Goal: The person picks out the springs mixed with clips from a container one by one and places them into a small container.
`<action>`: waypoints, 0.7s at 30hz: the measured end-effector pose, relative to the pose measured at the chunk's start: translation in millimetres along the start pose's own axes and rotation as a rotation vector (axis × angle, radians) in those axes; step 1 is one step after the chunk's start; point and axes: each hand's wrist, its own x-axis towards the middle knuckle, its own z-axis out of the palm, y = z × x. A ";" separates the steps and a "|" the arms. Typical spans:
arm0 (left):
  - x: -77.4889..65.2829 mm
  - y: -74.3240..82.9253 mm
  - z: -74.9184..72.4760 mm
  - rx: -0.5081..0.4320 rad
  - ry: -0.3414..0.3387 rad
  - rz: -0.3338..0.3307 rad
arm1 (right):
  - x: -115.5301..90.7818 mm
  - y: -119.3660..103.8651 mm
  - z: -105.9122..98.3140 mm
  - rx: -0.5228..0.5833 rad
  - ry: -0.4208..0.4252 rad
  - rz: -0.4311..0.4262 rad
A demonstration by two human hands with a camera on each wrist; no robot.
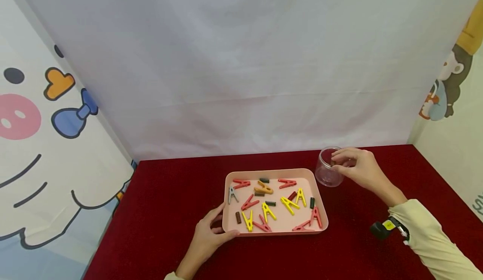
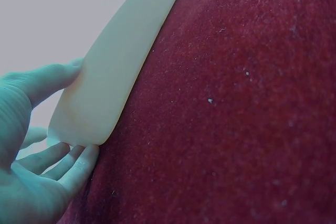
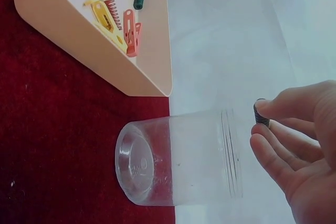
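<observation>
Over the mouth of a clear plastic jar [image 1: 329, 175], my right hand [image 1: 356, 169] pinches a small dark coil spring [image 3: 261, 114] between thumb and fingertips. The right wrist view shows the spring just outside the jar's threaded rim, with the jar's inside bare. My left hand [image 1: 209, 232] holds the near left corner of a shallow pink tray [image 1: 275, 233], thumb along the front wall and fingers at the left side. Scattered in the tray are red clothespins [image 1: 249, 202], yellow clothespins [image 1: 289, 205], an orange one [image 1: 264, 187], a grey one [image 1: 232, 195] and several loose springs [image 1: 270, 203].
Dark red cloth [image 1: 170, 196] covers the table under the tray and jar. A pale curtain [image 1: 245, 70] hangs behind the table's far edge, with printed cartoon panels at both sides. The jar stands close to the tray's right far corner.
</observation>
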 end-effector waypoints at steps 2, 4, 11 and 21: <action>2.3 -7.9 0.6 -0.001 0.003 0.006 | 0.8 1.7 -0.4 -0.002 0.005 0.003; 4.5 -15.6 1.1 0.002 0.007 0.011 | 1.5 3.4 -0.7 -0.016 0.009 0.006; 4.8 -14.3 0.5 0.003 0.000 -0.018 | 3.4 8.7 -0.6 -0.057 0.006 0.023; -2.9 9.8 -1.3 0.010 -0.014 -0.016 | 3.9 13.9 0.8 -0.083 -0.002 0.047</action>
